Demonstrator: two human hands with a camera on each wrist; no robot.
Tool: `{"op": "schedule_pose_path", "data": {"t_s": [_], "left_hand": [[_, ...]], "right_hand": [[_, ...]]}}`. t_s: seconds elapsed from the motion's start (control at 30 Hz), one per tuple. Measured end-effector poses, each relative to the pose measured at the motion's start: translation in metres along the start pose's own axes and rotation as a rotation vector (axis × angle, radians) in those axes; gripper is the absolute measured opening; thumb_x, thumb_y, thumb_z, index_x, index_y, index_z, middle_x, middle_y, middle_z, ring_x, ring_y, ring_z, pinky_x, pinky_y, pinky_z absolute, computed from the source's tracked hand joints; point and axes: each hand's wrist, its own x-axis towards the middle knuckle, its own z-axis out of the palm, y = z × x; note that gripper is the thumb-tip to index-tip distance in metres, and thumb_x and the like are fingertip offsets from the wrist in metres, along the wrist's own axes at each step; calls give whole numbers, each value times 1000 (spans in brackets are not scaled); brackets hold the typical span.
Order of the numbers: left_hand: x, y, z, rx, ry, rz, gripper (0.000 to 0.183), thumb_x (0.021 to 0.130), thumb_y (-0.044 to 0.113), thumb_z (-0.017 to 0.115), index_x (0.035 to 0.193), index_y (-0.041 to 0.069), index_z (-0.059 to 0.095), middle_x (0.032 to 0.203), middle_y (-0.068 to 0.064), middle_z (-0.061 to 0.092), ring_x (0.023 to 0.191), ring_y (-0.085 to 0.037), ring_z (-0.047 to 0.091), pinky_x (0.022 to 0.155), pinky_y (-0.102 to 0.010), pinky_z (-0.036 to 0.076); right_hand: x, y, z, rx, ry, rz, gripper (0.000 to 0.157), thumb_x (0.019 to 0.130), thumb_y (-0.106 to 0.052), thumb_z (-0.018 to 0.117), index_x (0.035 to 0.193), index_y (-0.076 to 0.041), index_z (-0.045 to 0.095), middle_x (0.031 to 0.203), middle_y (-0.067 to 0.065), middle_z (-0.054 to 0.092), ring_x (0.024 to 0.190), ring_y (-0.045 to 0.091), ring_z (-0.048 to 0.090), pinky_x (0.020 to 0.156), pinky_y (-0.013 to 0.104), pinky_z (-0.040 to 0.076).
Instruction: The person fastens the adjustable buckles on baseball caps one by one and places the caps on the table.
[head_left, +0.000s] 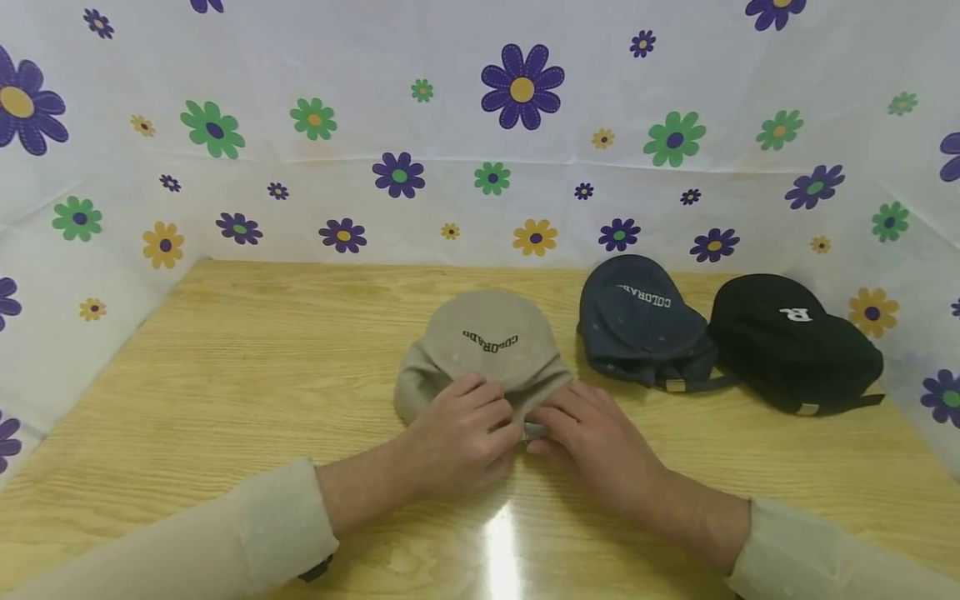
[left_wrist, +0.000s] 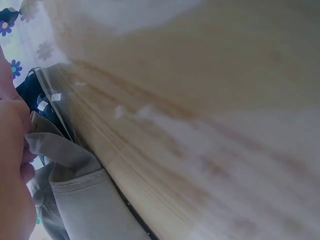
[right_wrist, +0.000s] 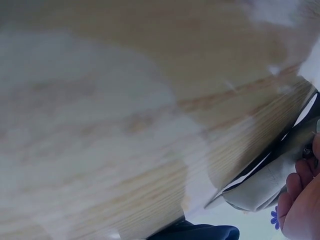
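On the table, a beige cap (head_left: 487,329) lettered COLORADO sits with its back opening toward me. My left hand (head_left: 468,433) pinches the strap at the back of the cap; in the left wrist view the strap (left_wrist: 65,150) runs into its fingers. Close beside it, my right hand (head_left: 592,433) grips the other side of the back, with a small metal buckle (head_left: 534,431) at its fingertips. Curled fingers of the right hand (right_wrist: 302,205) also show against the beige fabric in the right wrist view. The strap's end is hidden behind the hands.
Right of the beige cap stands a navy cap (head_left: 626,308) lettered COLORADO. A black cap (head_left: 787,350) with a white letter R touches its right side. Behind the wooden table (head_left: 262,358) hangs a white cloth (head_left: 345,50) printed with flowers.
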Motion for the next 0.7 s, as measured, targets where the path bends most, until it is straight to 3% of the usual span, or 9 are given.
{"op": "schedule_pose_path", "data": {"t_s": [0.27, 0.5, 0.6, 0.7], "left_hand": [[2, 0, -1, -26, 37, 4, 4, 75, 17, 67, 78, 14, 68, 80, 4, 66, 80, -16, 60, 78, -30, 46], [2, 1, 0, -25, 44, 2, 3, 76, 18, 68, 77, 15, 68, 80, 4, 66, 80, -16, 61, 78, -30, 47], [1, 1, 0, -22, 38, -3, 4, 76, 18, 68, 78, 14, 69, 81, 4, 67, 81, -16, 61, 78, -29, 47], [1, 1, 0, -17, 31, -4, 4, 77, 18, 69, 78, 14, 69, 81, 4, 67, 81, -16, 61, 78, -29, 47]], "right_hand": [[1, -1, 0, 21, 5, -22, 26, 86, -23, 77, 107, -10, 68, 104, -2, 65, 95, 14, 56, 85, 34, 50], [2, -2, 1, -28, 32, -73, 25, 85, -23, 77, 104, -9, 67, 101, -1, 65, 95, 17, 59, 86, 36, 51], [2, -3, 1, -34, 26, -54, 18, 90, -21, 71, 104, -10, 68, 102, 0, 66, 98, 19, 61, 86, 38, 50], [1, -4, 0, -35, 11, -25, 19, 87, -15, 64, 105, -11, 68, 107, 1, 68, 106, 22, 62, 86, 39, 47]]}}
